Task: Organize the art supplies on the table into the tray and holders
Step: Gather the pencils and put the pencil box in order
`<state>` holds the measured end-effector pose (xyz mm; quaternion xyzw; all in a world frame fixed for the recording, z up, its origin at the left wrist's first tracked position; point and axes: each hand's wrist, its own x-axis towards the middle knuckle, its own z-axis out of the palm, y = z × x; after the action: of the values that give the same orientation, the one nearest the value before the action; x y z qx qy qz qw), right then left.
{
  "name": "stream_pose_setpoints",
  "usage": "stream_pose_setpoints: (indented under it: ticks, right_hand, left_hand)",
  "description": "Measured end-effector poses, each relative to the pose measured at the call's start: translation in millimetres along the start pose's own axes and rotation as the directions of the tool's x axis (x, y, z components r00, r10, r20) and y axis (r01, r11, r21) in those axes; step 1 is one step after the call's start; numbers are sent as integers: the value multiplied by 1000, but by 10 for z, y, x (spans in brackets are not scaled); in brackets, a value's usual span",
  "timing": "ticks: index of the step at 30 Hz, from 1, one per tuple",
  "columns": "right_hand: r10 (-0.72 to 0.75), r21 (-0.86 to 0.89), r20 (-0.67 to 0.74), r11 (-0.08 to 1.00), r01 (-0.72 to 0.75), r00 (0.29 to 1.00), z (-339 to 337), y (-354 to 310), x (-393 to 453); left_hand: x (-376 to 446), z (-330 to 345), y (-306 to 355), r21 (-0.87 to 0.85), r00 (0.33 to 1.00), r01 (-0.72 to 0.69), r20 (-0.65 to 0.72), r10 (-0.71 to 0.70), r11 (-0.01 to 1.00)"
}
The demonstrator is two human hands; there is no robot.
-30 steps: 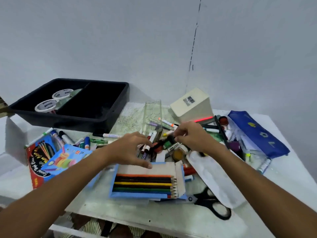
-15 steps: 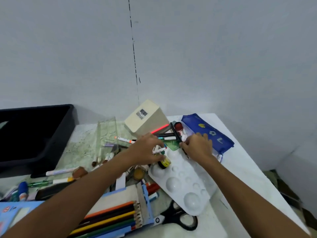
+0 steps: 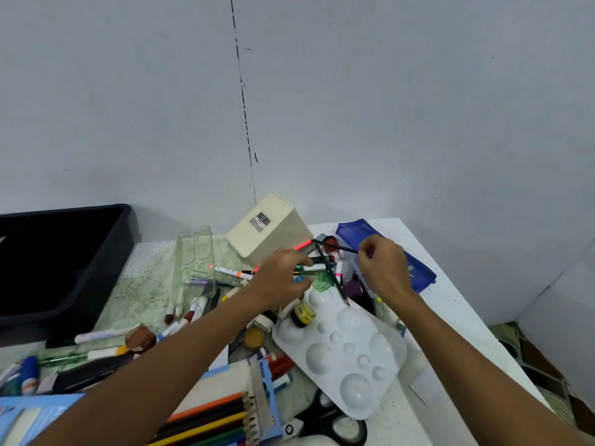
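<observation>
My right hand (image 3: 383, 268) pinches the end of a thin dark pencil (image 3: 335, 246), held just above the pile near the blue pouch (image 3: 421, 272). My left hand (image 3: 283, 280) reaches into the heap of markers beside the cream holder (image 3: 267, 230), its fingers and thumb curled round a white-and-green marker (image 3: 310, 268). The cream holder lies on its side, and so does a clear holder (image 3: 193, 259). The black tray (image 3: 106, 268) stands at the far left. Another dark pencil (image 3: 335, 278) lies across the white palette's top edge.
A white paint palette (image 3: 341, 349) lies under my arms, with black scissors (image 3: 328, 426) and an open box of coloured pencils (image 3: 219, 420) in front of it. Small paint jars (image 3: 302, 313) and loose markers (image 3: 103, 334) are scattered towards the tray. The table's right edge drops to the floor.
My right hand has picked the thin dark pencil off the pile and raised it toward the pouch. My left hand has slid a little right among the markers.
</observation>
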<state>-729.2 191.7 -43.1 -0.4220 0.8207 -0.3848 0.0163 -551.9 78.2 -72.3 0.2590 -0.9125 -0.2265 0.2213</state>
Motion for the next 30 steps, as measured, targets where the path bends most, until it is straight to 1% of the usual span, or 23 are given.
stream_pose_setpoints:
  ticks: [3, 5, 7, 10, 12, 13, 14, 15, 16, 17, 18, 19, 20, 22, 24, 27, 29, 30]
  right_hand:
    - [-25, 256, -84, 966, 45, 996, -196, -118, 17]
    - [-23, 408, -85, 911, 55, 996, -290, -192, 46]
    - [-37, 534, -31, 844, 48, 999, -345, -239, 72]
    - [-72, 632, 26, 774, 40, 997, -347, -282, 59]
    - [-67, 653, 71, 757, 4, 995, -282, -251, 19]
    - [-59, 633, 87, 774, -10, 994, -223, -205, -1]
    - [-53, 568, 103, 823, -15, 993, -147, -131, -12]
    - [-53, 433, 135, 901, -11, 989, -65, -44, -18]
    - [-55, 245, 191, 970, 7, 980, 13, 30, -28]
    - [-50, 29, 258, 999, 44, 965, 94, 98, -46]
    - [-34, -164, 319, 982, 90, 947, 164, 136, -75]
    - [-20, -307, 352, 942, 136, 936, 225, 147, -105]
    - [-18, -403, 363, 898, 175, 931, 274, 138, -135]
    - [-33, -494, 350, 843, 215, 936, 364, 115, -162]
    - [-22, -529, 339, 822, 210, 941, 423, 85, -151]
    - [28, -545, 325, 822, 163, 945, 440, 26, -109]
    - [9, -513, 278, 847, 140, 961, 402, -26, -85]
    - [-5, -470, 249, 874, 125, 968, 359, -62, -73]
  left_hand:
    - [107, 4, 112, 17, 991, -31, -128, 33, 999]
    - [181, -7, 185, 66, 982, -57, -177, 68, 996]
    - [238, -16, 253, 57, 986, -55, -151, 63, 997]
    - [241, -14, 299, -125, 1000, -4, -11, 3, 992]
    - [210, 2, 246, -202, 998, 54, -13, -58, 978]
    - [188, 3, 204, -236, 994, 95, -32, -105, 967]
    - [162, -9, 168, -279, 987, 139, -45, -157, 950]
    - [139, -29, 136, -317, 977, 182, -51, -208, 931]
    - [114, -56, 113, -346, 967, 216, -51, -248, 913]
    - [94, -80, 91, -375, 958, 245, -46, -282, 894]
    - [68, -106, 72, -413, 949, 271, -38, -313, 870]
    - [45, -132, 54, -457, 939, 291, -33, -343, 840]
    - [21, -155, 37, -501, 929, 305, -33, -370, 810]
    - [-22, -200, 1, -552, 911, 321, -42, -410, 770]
    - [-60, -248, -27, -572, 900, 330, -49, -433, 751]
    - [-94, -291, -63, -608, 886, 338, -52, -461, 719]
    - [-114, -315, -81, -633, 875, 333, -68, -479, 699]
    - [-124, -329, -90, -647, 872, 326, -74, -483, 689]
